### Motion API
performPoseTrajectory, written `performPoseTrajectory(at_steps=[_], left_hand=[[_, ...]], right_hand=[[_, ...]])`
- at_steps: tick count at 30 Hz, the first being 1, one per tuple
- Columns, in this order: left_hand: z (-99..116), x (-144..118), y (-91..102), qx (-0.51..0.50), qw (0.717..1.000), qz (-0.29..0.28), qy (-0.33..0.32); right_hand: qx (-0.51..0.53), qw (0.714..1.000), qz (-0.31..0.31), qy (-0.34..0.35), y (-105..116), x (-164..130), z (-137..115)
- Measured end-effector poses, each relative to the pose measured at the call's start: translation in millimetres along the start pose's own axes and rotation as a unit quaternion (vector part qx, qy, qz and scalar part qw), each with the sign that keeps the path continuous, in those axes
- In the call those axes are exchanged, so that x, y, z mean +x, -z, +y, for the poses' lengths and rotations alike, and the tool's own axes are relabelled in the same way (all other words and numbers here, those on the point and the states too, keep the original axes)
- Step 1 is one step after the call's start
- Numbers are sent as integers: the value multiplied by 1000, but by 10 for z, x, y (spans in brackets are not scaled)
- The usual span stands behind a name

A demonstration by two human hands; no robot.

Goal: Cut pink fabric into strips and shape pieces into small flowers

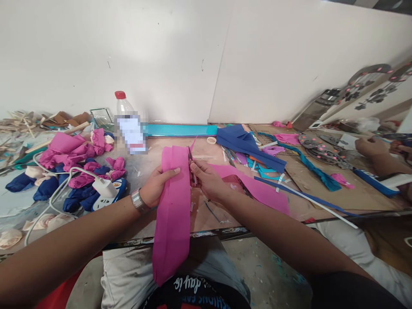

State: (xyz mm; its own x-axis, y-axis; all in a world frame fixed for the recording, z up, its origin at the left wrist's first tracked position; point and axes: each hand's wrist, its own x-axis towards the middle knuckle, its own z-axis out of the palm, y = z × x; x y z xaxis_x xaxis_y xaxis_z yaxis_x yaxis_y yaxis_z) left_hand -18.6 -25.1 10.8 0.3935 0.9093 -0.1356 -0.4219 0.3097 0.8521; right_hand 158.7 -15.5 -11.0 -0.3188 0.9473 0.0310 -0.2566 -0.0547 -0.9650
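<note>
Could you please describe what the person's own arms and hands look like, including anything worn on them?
Both forearms are bare, with no gloves or visible sleeves. The left hand has a silver metal band at the wrist, probably a watch. The right hand shows no rings or bands.

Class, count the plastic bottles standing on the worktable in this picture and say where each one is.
1. The plastic bottle with a red cap stands at the back of the table against the wall, beyond the left hand. Others may be hidden by clutter.
</note>
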Motion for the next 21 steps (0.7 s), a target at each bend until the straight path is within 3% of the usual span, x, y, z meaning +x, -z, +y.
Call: performPoseTrajectory(at_steps=[21], left_hand=[[-32, 4, 1, -2, 1000, 10, -3]], right_hand=[[20, 1000, 12, -8, -30, 1, 5]])
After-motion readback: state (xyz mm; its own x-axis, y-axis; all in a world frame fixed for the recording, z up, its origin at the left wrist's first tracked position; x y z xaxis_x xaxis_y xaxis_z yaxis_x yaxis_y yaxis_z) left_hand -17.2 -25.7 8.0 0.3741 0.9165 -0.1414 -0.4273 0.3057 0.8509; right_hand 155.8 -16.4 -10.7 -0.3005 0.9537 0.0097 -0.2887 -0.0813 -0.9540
